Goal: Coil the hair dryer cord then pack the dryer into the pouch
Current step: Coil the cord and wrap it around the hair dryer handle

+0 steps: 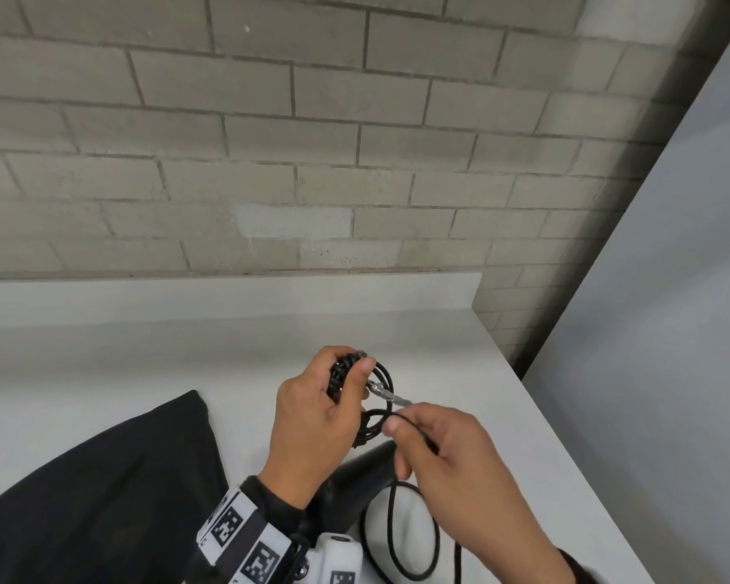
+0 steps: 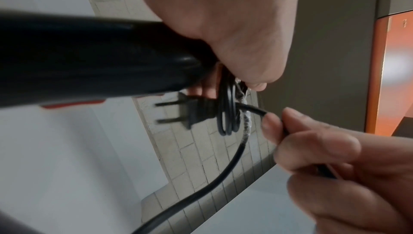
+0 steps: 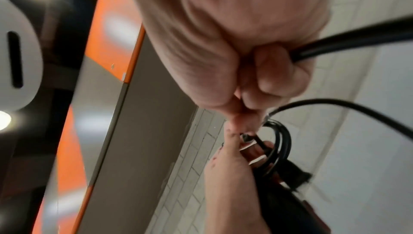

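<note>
My left hand point(image 1: 312, 410) grips a small bundle of coiled black cord point(image 1: 382, 375) above the white table. The two-pin plug point(image 2: 190, 112) sticks out of the coils point(image 2: 228, 116) beside the palm. My right hand point(image 1: 447, 448) pinches the cord's free run point(image 2: 252, 109) just right of the bundle, near a taped silvery stretch point(image 1: 390, 396). A loose loop of cord point(image 1: 401, 537) lies on the table under my right wrist. The black hair dryer point(image 1: 357, 478) rests below my left hand. A black fabric pouch point(image 1: 102, 499) lies flat at the left.
The white table point(image 1: 186, 364) meets a grey brick wall point(image 1: 312, 162) at the back. Its right edge point(image 1: 565, 436) runs diagonally past my right hand, with a pale floor or panel beyond. A marker-printed band point(image 1: 245, 537) wraps my left wrist.
</note>
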Tool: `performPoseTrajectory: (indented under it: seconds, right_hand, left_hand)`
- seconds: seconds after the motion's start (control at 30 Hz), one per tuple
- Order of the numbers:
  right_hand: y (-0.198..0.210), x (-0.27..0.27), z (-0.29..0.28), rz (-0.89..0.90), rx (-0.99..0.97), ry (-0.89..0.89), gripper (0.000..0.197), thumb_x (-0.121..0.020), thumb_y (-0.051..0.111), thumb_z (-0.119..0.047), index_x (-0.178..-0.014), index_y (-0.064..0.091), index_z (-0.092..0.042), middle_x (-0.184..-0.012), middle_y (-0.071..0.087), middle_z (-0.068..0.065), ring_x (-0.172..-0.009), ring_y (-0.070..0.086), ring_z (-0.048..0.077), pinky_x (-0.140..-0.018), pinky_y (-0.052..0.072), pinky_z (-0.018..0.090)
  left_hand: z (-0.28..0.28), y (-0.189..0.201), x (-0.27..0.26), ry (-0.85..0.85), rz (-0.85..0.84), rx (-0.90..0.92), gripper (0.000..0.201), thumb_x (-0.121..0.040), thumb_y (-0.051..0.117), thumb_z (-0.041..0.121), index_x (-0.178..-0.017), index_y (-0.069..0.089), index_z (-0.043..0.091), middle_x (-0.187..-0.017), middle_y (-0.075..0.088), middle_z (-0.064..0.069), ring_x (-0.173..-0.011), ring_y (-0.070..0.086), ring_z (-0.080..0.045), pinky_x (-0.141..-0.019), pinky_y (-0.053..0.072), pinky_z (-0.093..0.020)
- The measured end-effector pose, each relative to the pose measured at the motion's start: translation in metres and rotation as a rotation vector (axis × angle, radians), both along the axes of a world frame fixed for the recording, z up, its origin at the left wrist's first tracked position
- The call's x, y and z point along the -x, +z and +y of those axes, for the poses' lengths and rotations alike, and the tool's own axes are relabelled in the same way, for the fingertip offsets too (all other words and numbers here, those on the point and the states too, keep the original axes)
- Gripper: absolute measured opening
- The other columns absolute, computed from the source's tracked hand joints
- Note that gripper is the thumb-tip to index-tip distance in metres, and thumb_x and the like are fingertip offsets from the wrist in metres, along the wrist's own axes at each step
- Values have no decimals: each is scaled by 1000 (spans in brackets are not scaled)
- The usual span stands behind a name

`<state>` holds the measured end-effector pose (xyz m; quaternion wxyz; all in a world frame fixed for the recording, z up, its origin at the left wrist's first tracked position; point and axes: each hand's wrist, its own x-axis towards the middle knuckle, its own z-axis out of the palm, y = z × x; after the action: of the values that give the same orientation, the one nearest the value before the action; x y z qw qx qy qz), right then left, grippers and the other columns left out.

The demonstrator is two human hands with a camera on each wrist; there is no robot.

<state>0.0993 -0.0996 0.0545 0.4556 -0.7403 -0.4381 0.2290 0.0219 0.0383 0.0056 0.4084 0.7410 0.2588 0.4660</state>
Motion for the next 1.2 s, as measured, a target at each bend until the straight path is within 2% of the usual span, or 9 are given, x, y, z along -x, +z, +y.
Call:
performPoseTrajectory:
  seconds: [0.23,0.37,0.47,0.6,0.7,0.77,0.83,0.97,1.2]
  right_hand:
    - [2,-9,-30,147,-282,-138,25,-87,56,-36,-72,67,-18,-53,50,4,-47,42,3,-50,34,9]
    - [-29,-35,-53,-9,-49,-254,54,-87,53,-57,-55,58,-14,-47,49,-3,-45,40,5,-49,34,15]
    - [-67,-53,-57,-305,211,-308,40,-84,62,-52,-59,54,-21,-52,52,-10,-46,43,8,-50,35,21]
    - [-100,-59,-49,-449,312,-256,16,-87,65,-44,-93,51,-41,-90,58,-18,-77,58,0,-64,41,13]
    - [-102,-50,-35,-403,168,-172,49,-88,62,-47,-130,38,-37,-123,42,-24,-116,43,-4,-91,33,9]
    - [-89,-39,-23,-289,88,-140,56,-87,61,-50,-134,30,-42,-127,37,-34,-121,37,-11,-88,31,-2]
    - [-78,-32,-12,-165,-3,-59,44,-89,61,-43,-125,36,-47,-119,51,-33,-118,47,-7,-81,38,-2]
    - [-55,-27,-5,-140,-263,-69,11,-94,59,-26,-95,57,-37,-84,63,-10,-77,61,11,-68,51,21]
    - [-2,-35,-3,-493,-480,-92,5,-91,63,-14,-90,68,-15,-79,56,-19,-71,52,-3,-69,37,5]
  left_hand:
    - [2,1,-1,8,-13,16,26,-91,54,47,-95,65,24,-66,70,9,-60,70,-2,-60,55,-26]
    - [3,0,-1,-8,-30,21,22,-92,56,43,-95,65,23,-67,71,9,-61,71,-1,-61,57,-24]
    - [1,0,-1,-17,-44,28,24,-92,56,44,-95,66,22,-67,71,7,-61,71,-2,-61,57,-26]
    - [-1,0,0,-21,-38,10,26,-92,55,45,-94,66,22,-65,70,8,-61,71,-2,-61,58,-28]
    - [-2,2,1,-30,-25,-19,28,-92,53,48,-95,66,23,-66,70,9,-63,71,-2,-62,58,-30]
    - [-3,2,1,-30,-20,-16,31,-91,53,50,-95,66,22,-66,70,9,-64,71,-3,-63,58,-32]
    - [-1,2,1,-27,-16,-12,32,-91,53,50,-96,67,21,-67,71,9,-65,71,-3,-64,58,-33]
    - [1,2,3,-17,-6,-25,25,-92,52,48,-95,65,26,-68,71,10,-63,71,-1,-62,57,-30]
    - [-4,2,4,-119,-77,28,26,-93,53,50,-94,66,27,-75,73,12,-59,72,-10,-61,58,-34]
